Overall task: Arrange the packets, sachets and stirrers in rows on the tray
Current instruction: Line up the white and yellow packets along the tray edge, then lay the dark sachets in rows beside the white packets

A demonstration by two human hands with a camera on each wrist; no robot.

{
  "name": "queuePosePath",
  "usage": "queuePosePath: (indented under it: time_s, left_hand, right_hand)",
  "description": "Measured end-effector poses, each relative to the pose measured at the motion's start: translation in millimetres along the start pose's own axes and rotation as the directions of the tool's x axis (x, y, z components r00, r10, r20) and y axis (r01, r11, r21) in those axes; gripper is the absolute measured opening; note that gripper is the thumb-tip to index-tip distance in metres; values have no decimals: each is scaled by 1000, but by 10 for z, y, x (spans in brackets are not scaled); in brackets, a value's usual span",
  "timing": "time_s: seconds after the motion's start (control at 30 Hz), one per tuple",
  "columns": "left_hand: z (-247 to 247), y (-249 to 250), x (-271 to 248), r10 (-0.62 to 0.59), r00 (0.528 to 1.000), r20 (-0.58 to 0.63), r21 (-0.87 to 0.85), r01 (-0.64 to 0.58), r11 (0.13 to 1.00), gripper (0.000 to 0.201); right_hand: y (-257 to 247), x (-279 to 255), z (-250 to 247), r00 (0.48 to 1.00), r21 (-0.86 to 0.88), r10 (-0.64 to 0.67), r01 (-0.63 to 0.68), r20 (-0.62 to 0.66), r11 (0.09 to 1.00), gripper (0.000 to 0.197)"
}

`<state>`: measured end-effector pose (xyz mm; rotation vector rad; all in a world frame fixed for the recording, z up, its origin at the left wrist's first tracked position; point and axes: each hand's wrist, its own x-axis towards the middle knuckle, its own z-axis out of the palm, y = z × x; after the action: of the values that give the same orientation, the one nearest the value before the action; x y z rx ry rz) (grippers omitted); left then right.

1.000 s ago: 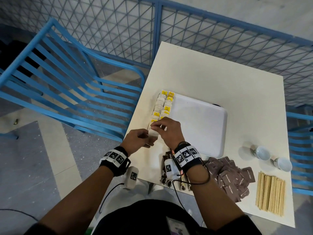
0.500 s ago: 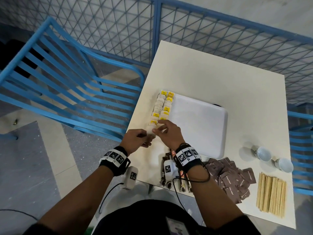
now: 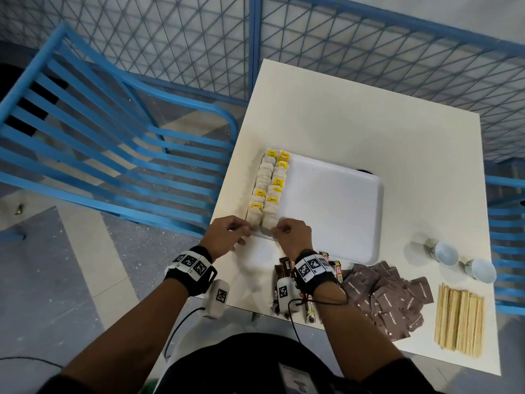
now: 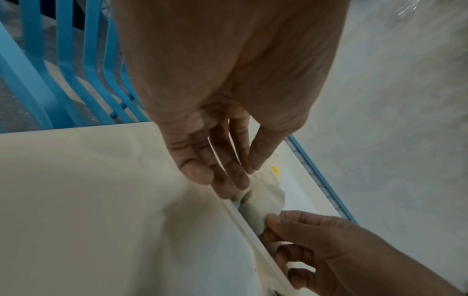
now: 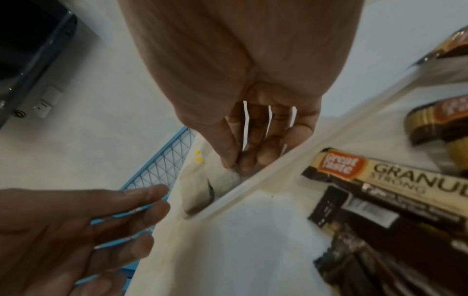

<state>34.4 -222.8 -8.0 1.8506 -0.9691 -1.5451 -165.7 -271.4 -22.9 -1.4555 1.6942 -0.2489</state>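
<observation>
- I have both hands at the tray's [image 3: 335, 211] near-left corner, where two rows of tea bags [image 3: 268, 189] run along its left edge.
- My right hand [image 3: 289, 234] pinches the nearest tea bag [image 5: 228, 178] between thumb and fingers, just inside the rim.
- My left hand [image 3: 227, 233] has its fingers pressed together and nearly straight, their tips touching the bag's other end.
- To do this well, I judge: seat it flat, square with its row.
- Coffee sachets [image 3: 287, 268], brown packets [image 3: 389, 300] and wooden stirrers [image 3: 458, 319] wait along the table's near edge.
</observation>
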Motion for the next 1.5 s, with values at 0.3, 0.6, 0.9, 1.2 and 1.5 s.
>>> queuePosePath:
  time_s: [0.3,0.6,0.9,1.2,1.5]
  left_hand:
    - [-34,45,96,11,1000,13,38,-11,999,14]
    - [28,120,126,39,999,37,79,-42,996,11]
    - [431,35,-57,56,985,162,191,-87,978,9]
    - [1070,-210,-529,62,983,174,514,-145,846,77]
    - [1454,-427,-797,143,989,-41,610,-88,787,81]
  right_hand:
    - [31,2,63,996,104,60,-52,-72,993,13]
    - [65,-30,1,992,169,90,-74,-86,983,14]
    - [467,-357,-351,988,237,65,-30,-141,971,17]
    - [1024,-941,-605,998,85,-30,35,-58,996,18]
    - [1197,-1247,-489,980,-447,-106,171,166,878,62]
